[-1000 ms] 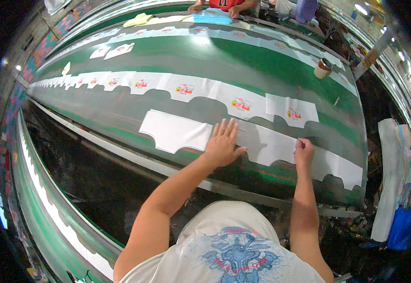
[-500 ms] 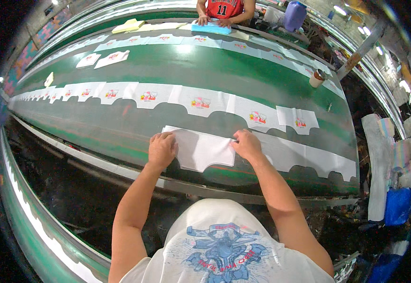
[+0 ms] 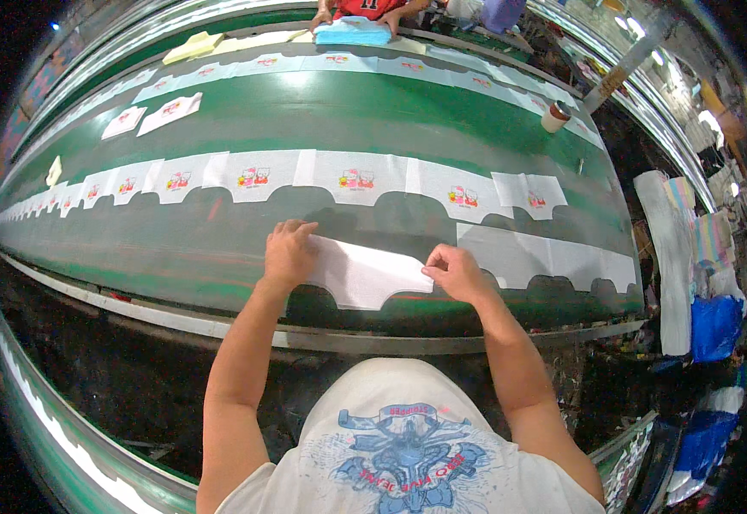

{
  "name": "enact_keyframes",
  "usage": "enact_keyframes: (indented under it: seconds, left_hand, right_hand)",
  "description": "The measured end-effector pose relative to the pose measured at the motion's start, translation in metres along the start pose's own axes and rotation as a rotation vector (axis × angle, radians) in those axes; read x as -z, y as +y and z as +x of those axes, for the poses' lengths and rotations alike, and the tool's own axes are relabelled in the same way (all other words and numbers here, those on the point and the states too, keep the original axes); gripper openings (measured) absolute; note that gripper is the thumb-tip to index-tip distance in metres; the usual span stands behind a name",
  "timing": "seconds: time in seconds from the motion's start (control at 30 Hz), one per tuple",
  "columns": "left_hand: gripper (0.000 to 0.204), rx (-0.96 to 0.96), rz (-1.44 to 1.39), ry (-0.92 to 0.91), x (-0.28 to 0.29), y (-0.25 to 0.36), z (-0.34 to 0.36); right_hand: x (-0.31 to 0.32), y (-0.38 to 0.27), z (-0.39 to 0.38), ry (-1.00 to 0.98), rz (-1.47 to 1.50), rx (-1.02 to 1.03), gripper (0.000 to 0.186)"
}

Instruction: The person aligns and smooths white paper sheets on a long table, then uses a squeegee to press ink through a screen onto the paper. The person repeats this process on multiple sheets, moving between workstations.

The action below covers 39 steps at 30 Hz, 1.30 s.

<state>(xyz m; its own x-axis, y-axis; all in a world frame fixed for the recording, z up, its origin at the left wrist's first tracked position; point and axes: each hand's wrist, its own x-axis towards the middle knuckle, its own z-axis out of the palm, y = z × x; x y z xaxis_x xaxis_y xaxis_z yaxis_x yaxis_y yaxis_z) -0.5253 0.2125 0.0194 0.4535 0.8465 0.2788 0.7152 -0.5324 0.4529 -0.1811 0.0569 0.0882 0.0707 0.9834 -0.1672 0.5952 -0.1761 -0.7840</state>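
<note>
A plain white cut cloth piece [image 3: 361,274], with curved notches along its lower edge, stretches between my two hands over the near side of the long green table [image 3: 245,227]. My left hand [image 3: 290,255] is closed at the upper left corner of the cloth; some of its fingertips are hidden. At the right edge, my right hand [image 3: 457,272] pinches a corner between thumb and fingers. Just right of this hand, plain white pieces [image 3: 519,257] lie in a row. Beyond my hands runs a row of white pieces with printed cartoon figures [image 3: 361,178].
Across the table, a co-worker's hands [image 3: 391,19] touch a light-blue cloth stack [image 3: 352,32]. A bottle with a brown top [image 3: 555,117] stands at the far right. Two loose printed pieces [image 3: 170,113] lie at the far left. The table's metal rail [image 3: 373,344] is before me.
The cloth between my hands has tilted, its right end lower, and looks pulled wider. My right hand has moved slightly down beside it. The whole view has shifted a little.
</note>
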Motion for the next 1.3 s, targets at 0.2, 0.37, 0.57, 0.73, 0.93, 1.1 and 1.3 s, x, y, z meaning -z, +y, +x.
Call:
enact_keyframes:
  seconds: [0.2,0.37,0.57,0.73,0.93,1.1,1.3]
  left_hand:
    - [0.047,0.008,-0.088,-0.11,0.011,-0.01,0.009]
    - [0.037,-0.02,-0.017,-0.152,0.011,-0.011,0.013]
    - [0.018,0.097,-0.01,-0.223,0.008,-0.01,0.022]
    - [0.013,0.025,0.0,-0.245,0.016,-0.005,0.018]
    - [0.016,0.309,-0.189,-0.095,0.029,-0.06,0.002]
    - [0.044,0.538,0.446,0.073,0.1,-0.132,-0.019]
    - [0.072,-0.142,-0.264,0.123,0.028,0.034,-0.015]
  right_hand:
    - [0.026,0.023,-0.021,0.027,-0.145,0.085,0.018]
    - [0.026,0.03,-0.044,0.021,0.037,0.066,0.017]
    - [0.032,0.009,-0.057,-0.128,-0.006,0.085,0.013]
    - [0.054,0.035,-0.069,-0.111,-0.163,0.006,0.021]
    - [0.077,0.075,-0.09,-0.028,-0.389,-0.164,0.024]
    - [0.06,0.061,-0.088,0.118,0.023,-0.143,0.017]
    - [0.017,0.003,-0.088,-0.085,0.26,-0.053,0.014]
